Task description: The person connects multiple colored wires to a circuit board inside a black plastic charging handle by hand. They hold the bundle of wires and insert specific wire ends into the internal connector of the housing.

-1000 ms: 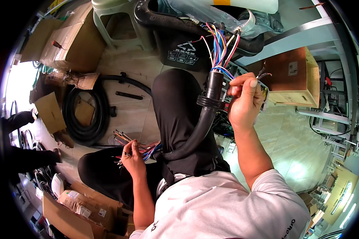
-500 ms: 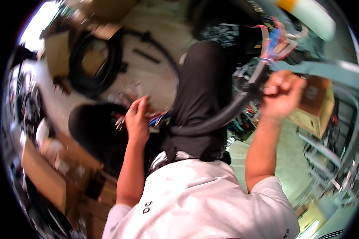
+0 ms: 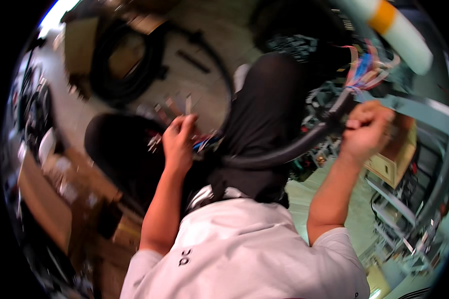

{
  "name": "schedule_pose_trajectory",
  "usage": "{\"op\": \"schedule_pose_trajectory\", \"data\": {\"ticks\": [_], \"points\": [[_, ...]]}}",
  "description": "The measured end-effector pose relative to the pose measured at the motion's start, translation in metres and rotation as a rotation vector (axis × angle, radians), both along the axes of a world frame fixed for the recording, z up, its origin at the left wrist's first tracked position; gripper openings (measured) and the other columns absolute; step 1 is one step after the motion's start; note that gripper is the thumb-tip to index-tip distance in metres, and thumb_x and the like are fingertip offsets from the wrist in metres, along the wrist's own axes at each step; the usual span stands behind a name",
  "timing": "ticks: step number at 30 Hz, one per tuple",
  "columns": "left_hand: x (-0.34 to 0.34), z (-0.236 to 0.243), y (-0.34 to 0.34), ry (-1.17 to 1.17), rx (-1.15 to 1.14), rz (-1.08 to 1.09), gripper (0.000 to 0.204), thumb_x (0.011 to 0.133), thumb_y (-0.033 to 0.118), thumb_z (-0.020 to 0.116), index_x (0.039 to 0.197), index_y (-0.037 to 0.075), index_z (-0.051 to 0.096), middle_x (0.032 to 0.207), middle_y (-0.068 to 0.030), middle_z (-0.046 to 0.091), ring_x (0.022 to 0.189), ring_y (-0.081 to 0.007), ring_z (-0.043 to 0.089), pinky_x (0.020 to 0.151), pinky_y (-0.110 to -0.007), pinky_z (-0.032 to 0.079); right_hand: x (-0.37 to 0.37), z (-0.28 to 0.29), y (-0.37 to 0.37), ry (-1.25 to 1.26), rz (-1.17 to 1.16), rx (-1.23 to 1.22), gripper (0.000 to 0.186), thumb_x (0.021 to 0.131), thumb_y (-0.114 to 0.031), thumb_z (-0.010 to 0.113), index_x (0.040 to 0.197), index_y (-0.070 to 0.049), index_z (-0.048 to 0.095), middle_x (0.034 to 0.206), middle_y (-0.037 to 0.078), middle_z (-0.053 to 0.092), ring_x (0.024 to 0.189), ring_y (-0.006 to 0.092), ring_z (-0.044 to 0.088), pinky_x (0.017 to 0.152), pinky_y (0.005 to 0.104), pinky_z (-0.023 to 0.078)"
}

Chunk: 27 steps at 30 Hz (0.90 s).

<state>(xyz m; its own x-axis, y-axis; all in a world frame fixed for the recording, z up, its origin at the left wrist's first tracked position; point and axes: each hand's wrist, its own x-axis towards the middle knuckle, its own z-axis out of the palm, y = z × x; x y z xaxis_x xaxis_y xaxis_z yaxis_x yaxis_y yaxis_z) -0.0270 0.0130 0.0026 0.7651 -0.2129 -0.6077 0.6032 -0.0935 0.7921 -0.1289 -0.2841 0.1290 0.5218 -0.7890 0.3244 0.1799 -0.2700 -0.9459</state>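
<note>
A thick black corrugated conduit [image 3: 264, 160] curves across my lap to the upper right, where coloured wires [image 3: 364, 70] fan out of its end. My right hand [image 3: 364, 127] is closed just right of that end; what it holds is too blurred to make out. My left hand [image 3: 179, 137] pinches at thin wires over my left leg, beside a second bunch of coloured wires [image 3: 203, 142] at the conduit's lower end. Motion blur hides which wire is between the fingertips.
A coiled black hose [image 3: 100, 74] lies on the floor with cardboard [image 3: 80, 50]. More boxes [image 3: 47, 199] are at lower left. A black bin [image 3: 294, 30], a white roll [image 3: 409, 45], a wooden box [image 3: 399, 154] and metal frames [image 3: 389, 199] surround my right side.
The view has shifted and blurred. My right hand and the upper conduit end sit farther right in the picture; my left hand sits higher, still closed at the wires.
</note>
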Motion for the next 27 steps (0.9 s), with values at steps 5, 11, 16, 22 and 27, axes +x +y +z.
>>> {"op": "schedule_pose_trajectory", "data": {"ticks": [5, 11, 16, 22, 27], "points": [[-0.003, -0.001, -0.005, 0.034, -0.127, 0.052, 0.026, 0.089, 0.03, 0.063, 0.094, 0.004, 0.06, 0.067, 0.0009, 0.054, 0.053, -0.0038, 0.045, 0.044, -0.017, 0.027, 0.014, 0.034, -0.012, 0.298, -0.024, -0.009, 0.03, 0.097, -0.025, 0.05, 0.092, 0.001, 0.063, 0.059, -0.007, 0.039, 0.052, 0.0021, 0.03, 0.047, 0.0191, 0.023], [-0.002, -0.003, -0.007, 0.039, -0.157, 0.044, 0.025, 0.089, 0.029, 0.063, 0.096, 0.005, 0.06, 0.067, 0.0006, 0.055, 0.048, -0.0023, 0.042, 0.04, -0.017, 0.023, 0.033, 0.058, -0.04, 0.854, 0.125, -0.38, 0.028, 0.088, -0.021, 0.055, 0.105, -0.001, 0.064, 0.063, 0.004, 0.059, 0.057, 0.0132, 0.052, 0.056, 0.0284, 0.041], [-0.002, -0.003, -0.004, 0.036, -0.191, 0.058, 0.025, 0.089, 0.028, 0.063, 0.094, 0.004, 0.059, 0.067, 0.0002, 0.055, 0.051, -0.0034, 0.043, 0.043, -0.017, 0.026, 0.07, 0.07, -0.045, 1.447, 0.127, -0.788, 0.032, 0.081, -0.028, 0.053, 0.086, 0.0, 0.065, 0.07, 0.016, 0.064, 0.071, 0.0322, 0.064, 0.068, 0.0424, 0.048], [-0.001, 0.004, -0.002, 0.067, -0.178, 0.021, 0.023, 0.09, 0.026, 0.062, 0.094, 0.003, 0.059, 0.067, 0.0, 0.055, 0.055, -0.0042, 0.045, 0.047, -0.018, 0.029, 0.071, 0.053, -0.052, 1.237, 0.132, -0.731, 0.024, 0.078, -0.024, 0.061, 0.082, 0.0, 0.065, 0.061, 0.011, 0.059, 0.057, 0.0215, 0.057, 0.056, 0.0333, 0.043], [-0.004, -0.003, -0.004, 0.015, -0.212, 0.029, 0.026, 0.09, 0.029, 0.062, 0.096, 0.004, 0.059, 0.067, 0.0002, 0.055, 0.051, -0.0032, 0.044, 0.041, -0.016, 0.025, 0.057, 0.056, -0.047, 0.895, 0.275, -0.321, 0.017, 0.078, -0.017, 0.064, 0.082, -0.001, 0.063, 0.061, 0.003, 0.059, 0.056, 0.0094, 0.051, 0.053, 0.0246, 0.038]]}}
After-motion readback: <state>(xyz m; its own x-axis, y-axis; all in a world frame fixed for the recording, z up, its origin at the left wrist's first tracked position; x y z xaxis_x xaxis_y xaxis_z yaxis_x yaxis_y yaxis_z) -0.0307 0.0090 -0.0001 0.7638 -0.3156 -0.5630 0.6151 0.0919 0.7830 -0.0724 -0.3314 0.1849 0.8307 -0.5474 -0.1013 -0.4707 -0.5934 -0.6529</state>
